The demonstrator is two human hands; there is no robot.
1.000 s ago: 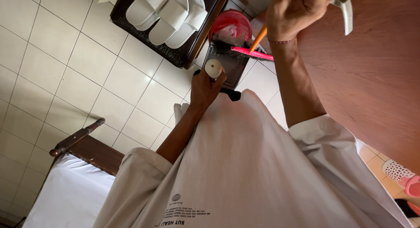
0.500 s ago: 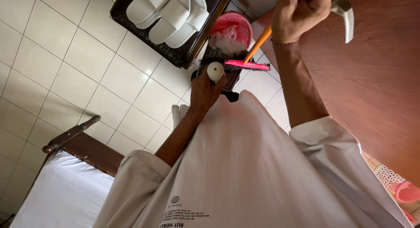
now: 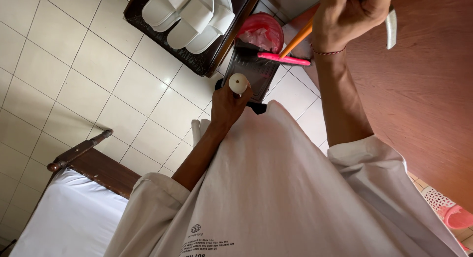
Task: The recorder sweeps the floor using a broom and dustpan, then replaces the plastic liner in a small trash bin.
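My left hand (image 3: 227,103) grips the white-capped upright handle (image 3: 239,83) of a black dustpan (image 3: 252,66) resting on the tiled floor. My right hand (image 3: 347,14) is closed around the orange stick (image 3: 295,40) of a broom. The broom's pink head (image 3: 283,59) lies at the far edge of the dustpan. Just beyond it stands a pink bin (image 3: 263,31) lined with a plastic bag. My white shirt fills the lower part of the view.
White slippers (image 3: 192,15) lie on a dark tray (image 3: 199,62) by the wall. A brown wooden door (image 3: 428,99) with a metal handle (image 3: 391,25) is on the right. A white-sheeted bed (image 3: 64,222) with a wooden frame sits at lower left, a pink basket (image 3: 451,215) at lower right.
The pink broom head dipped a little over the dustpan and came back toward its far edge. Both hands keep their grips and have barely shifted.
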